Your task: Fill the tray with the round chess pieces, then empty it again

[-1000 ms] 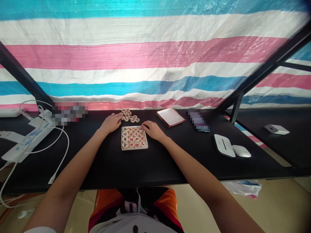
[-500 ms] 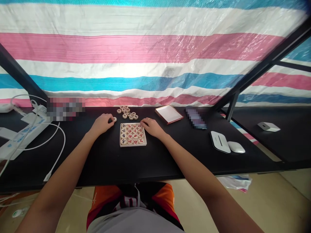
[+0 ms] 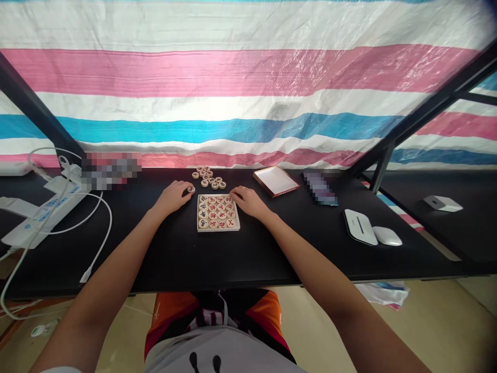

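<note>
Between the thumb and fingers of my left hand [image 3: 175, 198] is a round Chinese chess piece [image 3: 190, 190], just left of the box's far left corner. Several pale round pieces with red or dark characters fill the shallow white box [image 3: 218, 230] in rows. My right hand [image 3: 250, 201] is at the far right corner of this box, its thumb and finger against the rim. Beyond the box, several loose chess pieces [image 3: 212, 181] lie in a loose cluster on the black table [image 3: 240, 264].
Right of the loose pieces lies a box lid [image 3: 276, 181] with its white inside up. A blurred packet [image 3: 320, 187], a white flat device [image 3: 360, 227] and a mouse [image 3: 387, 236] are farther right. At the left are a power strip [image 3: 46, 212] and white cables [image 3: 104, 248].
The view has shifted slightly, so everything sits a little farther right. The piece in my left hand has tilted and come slightly nearer the box. My right hand stays at the box corner.
</note>
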`<state>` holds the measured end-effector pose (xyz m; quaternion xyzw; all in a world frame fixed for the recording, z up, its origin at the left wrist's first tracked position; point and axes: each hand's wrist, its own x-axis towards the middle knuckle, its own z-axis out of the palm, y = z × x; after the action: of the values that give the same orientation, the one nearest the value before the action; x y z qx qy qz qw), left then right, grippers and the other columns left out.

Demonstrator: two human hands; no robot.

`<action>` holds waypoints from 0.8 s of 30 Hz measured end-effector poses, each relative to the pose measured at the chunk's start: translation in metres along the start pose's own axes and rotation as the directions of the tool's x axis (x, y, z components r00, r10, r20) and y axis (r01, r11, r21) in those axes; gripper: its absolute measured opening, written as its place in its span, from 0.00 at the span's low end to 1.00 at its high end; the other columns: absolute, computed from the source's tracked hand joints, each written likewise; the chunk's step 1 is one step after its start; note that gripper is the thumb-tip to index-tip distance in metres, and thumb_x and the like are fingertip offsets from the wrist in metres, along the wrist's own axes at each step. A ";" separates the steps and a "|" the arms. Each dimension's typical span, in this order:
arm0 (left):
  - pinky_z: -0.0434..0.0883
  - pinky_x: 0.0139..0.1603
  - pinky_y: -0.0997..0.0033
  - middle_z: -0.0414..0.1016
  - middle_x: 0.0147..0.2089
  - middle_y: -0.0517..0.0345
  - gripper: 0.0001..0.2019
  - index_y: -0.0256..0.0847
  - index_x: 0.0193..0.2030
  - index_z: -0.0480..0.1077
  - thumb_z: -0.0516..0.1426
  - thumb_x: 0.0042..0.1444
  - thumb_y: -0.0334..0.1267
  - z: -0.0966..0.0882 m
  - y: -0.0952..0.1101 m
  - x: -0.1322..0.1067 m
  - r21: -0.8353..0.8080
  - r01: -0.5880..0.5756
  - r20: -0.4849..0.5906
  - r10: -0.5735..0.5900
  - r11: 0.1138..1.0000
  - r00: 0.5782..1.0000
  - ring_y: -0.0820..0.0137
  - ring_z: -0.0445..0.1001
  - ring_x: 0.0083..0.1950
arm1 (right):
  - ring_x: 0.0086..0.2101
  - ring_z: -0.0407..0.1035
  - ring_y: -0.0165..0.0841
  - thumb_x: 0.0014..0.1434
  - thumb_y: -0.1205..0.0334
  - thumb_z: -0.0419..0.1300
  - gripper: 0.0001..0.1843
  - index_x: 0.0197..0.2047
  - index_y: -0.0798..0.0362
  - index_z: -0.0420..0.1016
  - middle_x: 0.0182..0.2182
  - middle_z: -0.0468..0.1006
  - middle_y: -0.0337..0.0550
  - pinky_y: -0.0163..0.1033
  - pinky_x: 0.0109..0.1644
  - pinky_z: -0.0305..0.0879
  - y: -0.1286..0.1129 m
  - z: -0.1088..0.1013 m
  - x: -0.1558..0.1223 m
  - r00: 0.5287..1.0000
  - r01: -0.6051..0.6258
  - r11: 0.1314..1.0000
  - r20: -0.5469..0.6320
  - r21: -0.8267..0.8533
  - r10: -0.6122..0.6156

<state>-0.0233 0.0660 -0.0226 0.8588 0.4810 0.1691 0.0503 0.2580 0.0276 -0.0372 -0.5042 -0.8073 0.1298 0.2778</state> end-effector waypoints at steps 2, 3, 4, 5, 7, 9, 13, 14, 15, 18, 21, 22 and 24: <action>0.67 0.47 0.63 0.76 0.45 0.53 0.13 0.43 0.45 0.72 0.50 0.60 0.42 -0.001 -0.001 0.000 -0.013 -0.010 -0.002 0.010 1.000 1.000 0.60 0.69 0.48 | 0.35 0.69 0.32 0.65 0.65 0.51 0.11 0.37 0.54 0.75 0.32 0.74 0.42 0.36 0.42 0.61 0.000 0.000 0.000 1.000 0.004 1.000 -0.005 0.004 -0.004; 0.67 0.47 0.63 0.76 0.45 0.53 0.12 0.43 0.44 0.72 0.51 0.59 0.43 -0.002 -0.001 0.000 -0.030 -0.010 -0.007 0.010 1.000 1.000 0.61 0.70 0.47 | 0.35 0.69 0.32 0.65 0.65 0.51 0.11 0.37 0.54 0.75 0.32 0.74 0.43 0.36 0.42 0.61 0.000 0.000 0.000 1.000 0.004 1.000 -0.006 0.005 -0.004; 0.67 0.47 0.64 0.76 0.44 0.54 0.12 0.43 0.44 0.72 0.51 0.59 0.43 -0.004 0.000 -0.001 -0.054 -0.009 -0.018 0.008 0.999 1.000 0.61 0.70 0.46 | 0.35 0.69 0.32 0.65 0.65 0.51 0.11 0.37 0.54 0.75 0.32 0.74 0.43 0.36 0.42 0.61 0.000 0.000 0.000 1.000 0.004 1.000 -0.006 0.005 -0.004; 0.67 0.47 0.64 0.76 0.44 0.54 0.13 0.43 0.44 0.73 0.52 0.59 0.43 -0.006 0.002 -0.001 -0.083 -0.013 -0.034 0.010 0.996 0.999 0.62 0.70 0.46 | 0.35 0.69 0.32 0.65 0.65 0.51 0.11 0.37 0.54 0.75 0.32 0.74 0.43 0.36 0.42 0.61 0.001 0.000 0.000 1.000 0.003 1.000 -0.004 0.004 -0.003; 0.67 0.49 0.64 0.76 0.44 0.54 0.13 0.42 0.44 0.73 0.52 0.59 0.44 -0.009 0.011 -0.002 -0.147 -0.041 -0.079 0.030 0.988 0.996 0.63 0.70 0.46 | 0.35 0.69 0.32 0.65 0.65 0.51 0.11 0.37 0.54 0.75 0.32 0.74 0.43 0.36 0.42 0.61 0.001 0.000 0.000 1.000 -0.002 1.000 0.000 0.006 0.002; 0.67 0.51 0.64 0.76 0.45 0.54 0.14 0.42 0.45 0.73 0.52 0.60 0.45 -0.010 0.023 -0.003 -0.206 -0.101 -0.122 0.076 0.973 0.990 0.63 0.70 0.47 | 0.35 0.69 0.32 0.65 0.64 0.51 0.11 0.37 0.54 0.75 0.32 0.74 0.43 0.36 0.42 0.61 0.002 0.000 0.000 1.000 -0.003 1.000 0.002 0.009 0.003; 0.67 0.53 0.64 0.76 0.46 0.56 0.13 0.43 0.44 0.75 0.53 0.60 0.45 -0.005 0.045 -0.004 -0.255 -0.256 -0.094 0.240 0.932 0.966 0.65 0.70 0.49 | 0.36 0.69 0.32 0.65 0.64 0.51 0.11 0.37 0.54 0.75 0.33 0.75 0.43 0.36 0.43 0.61 0.002 0.000 0.000 1.000 0.004 1.000 0.000 0.014 -0.004; 0.67 0.53 0.64 0.76 0.46 0.56 0.13 0.43 0.43 0.75 0.53 0.60 0.44 -0.003 0.047 -0.004 -0.246 -0.285 -0.073 0.276 0.926 0.958 0.65 0.70 0.48 | 0.36 0.69 0.32 0.64 0.64 0.51 0.11 0.37 0.54 0.75 0.33 0.75 0.43 0.36 0.43 0.61 0.002 0.000 0.000 1.000 0.002 1.000 0.000 0.015 -0.002; 0.67 0.53 0.64 0.77 0.45 0.55 0.13 0.43 0.42 0.76 0.53 0.60 0.44 -0.001 0.049 -0.004 -0.233 -0.304 -0.054 0.300 0.924 0.952 0.65 0.70 0.48 | 0.35 0.69 0.32 0.64 0.64 0.51 0.11 0.37 0.54 0.75 0.33 0.75 0.43 0.36 0.42 0.61 0.001 0.000 0.000 1.000 -0.002 1.000 0.000 0.016 0.002; 0.67 0.53 0.61 0.77 0.44 0.54 0.13 0.43 0.41 0.77 0.52 0.60 0.42 0.003 0.048 -0.003 -0.195 -0.307 -0.035 0.306 0.932 0.951 0.64 0.70 0.48 | 0.35 0.69 0.32 0.64 0.65 0.51 0.11 0.37 0.54 0.75 0.32 0.74 0.43 0.35 0.42 0.61 0.000 -0.001 0.000 1.000 -0.009 1.000 0.002 0.016 0.009; 0.67 0.53 0.60 0.77 0.46 0.55 0.13 0.45 0.41 0.78 0.52 0.61 0.41 0.004 0.046 -0.002 -0.203 -0.264 -0.033 0.263 0.943 0.964 0.63 0.70 0.49 | 0.35 0.69 0.32 0.64 0.65 0.51 0.11 0.37 0.54 0.75 0.32 0.74 0.43 0.35 0.42 0.61 -0.001 -0.001 0.000 1.000 -0.007 1.000 0.003 0.016 0.007; 0.67 0.53 0.59 0.77 0.47 0.55 0.13 0.45 0.41 0.78 0.52 0.61 0.41 0.004 0.046 -0.002 -0.211 -0.252 -0.034 0.251 0.944 0.967 0.63 0.70 0.49 | 0.36 0.69 0.32 0.64 0.65 0.51 0.11 0.37 0.54 0.75 0.32 0.74 0.43 0.35 0.42 0.61 -0.001 -0.001 0.000 1.000 -0.007 1.000 0.001 0.014 0.007; 0.67 0.53 0.59 0.78 0.47 0.56 0.12 0.45 0.41 0.78 0.53 0.60 0.41 0.005 0.046 -0.002 -0.223 -0.232 -0.038 0.229 0.947 0.973 0.63 0.71 0.50 | 0.36 0.69 0.32 0.64 0.65 0.51 0.11 0.37 0.54 0.75 0.32 0.75 0.43 0.35 0.42 0.61 -0.001 -0.001 -0.001 1.000 -0.010 1.000 -0.002 0.009 0.010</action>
<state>0.0147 0.0399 -0.0161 0.8967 0.3554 0.2326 0.1247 0.2582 0.0266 -0.0360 -0.5070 -0.8039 0.1342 0.2804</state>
